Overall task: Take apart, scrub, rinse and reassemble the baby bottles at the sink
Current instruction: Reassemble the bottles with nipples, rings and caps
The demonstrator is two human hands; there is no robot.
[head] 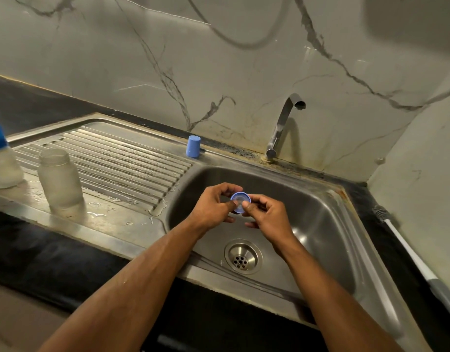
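Over the steel sink basin (320, 224) both my hands hold a blue bottle collar ring (240, 198) with a clear teat seated in it. My left hand (213, 207) grips the ring from the left, thumb on the teat. My right hand (267, 214) pinches it from the right, its thumb also on the teat. An open frosted bottle body (60, 180) stands upright on the wet drainboard (122, 153). Another bottle with a blue top (1, 161) stands at the far left, cut off by the frame edge. A blue cap (193, 146) stands on the sink's back rim.
The tap (282, 128) rises behind the basin, with no water running that I can see. The drain strainer (243, 256) sits in the basin floor below my hands. A long white-and-grey handled brush (409, 252) lies along the dark counter to the right. Marble wall encloses the back and right.
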